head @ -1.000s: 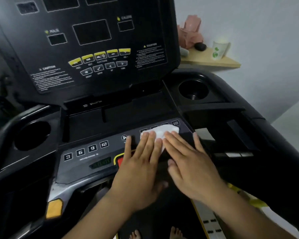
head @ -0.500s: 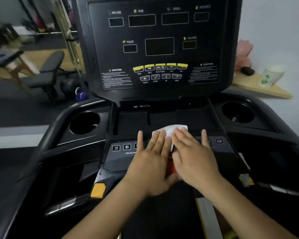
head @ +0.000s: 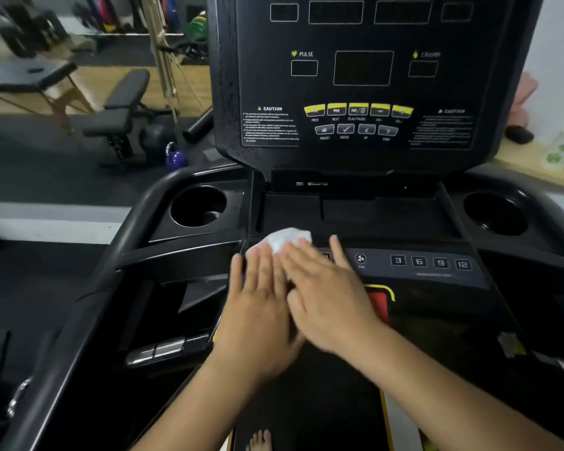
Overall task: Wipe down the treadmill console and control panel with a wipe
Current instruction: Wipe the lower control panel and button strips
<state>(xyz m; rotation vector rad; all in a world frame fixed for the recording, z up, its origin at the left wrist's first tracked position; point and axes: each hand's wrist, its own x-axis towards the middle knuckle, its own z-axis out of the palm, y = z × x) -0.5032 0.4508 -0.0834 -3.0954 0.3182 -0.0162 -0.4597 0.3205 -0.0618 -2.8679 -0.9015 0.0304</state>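
A white wipe (head: pixel 285 238) lies crumpled on the left end of the grey control panel (head: pixel 430 266) of the black treadmill. My left hand (head: pixel 259 297) and my right hand (head: pixel 326 291) lie side by side on it, fingers straight, pressing the wipe flat against the panel. Only the wipe's far edge shows beyond my fingertips. The upright console (head: pixel 362 79) with dark displays and yellow buttons rises behind the panel. A red stop button (head: pixel 380 304) shows just right of my right hand.
Round cup holders sit at the left (head: pixel 197 206) and right (head: pixel 495 213) of the console tray. A black handrail (head: pixel 137 229) curves along the left. Behind it stand a weight bench (head: pixel 121 105) and a purple kettlebell (head: pixel 176 157). A wooden shelf with a cup (head: pixel 562 153) is at the right.
Both hands have slid the wipe leftward along the control panel, from the right number buttons past the middle to the left end. The right-hand number buttons now show uncovered.
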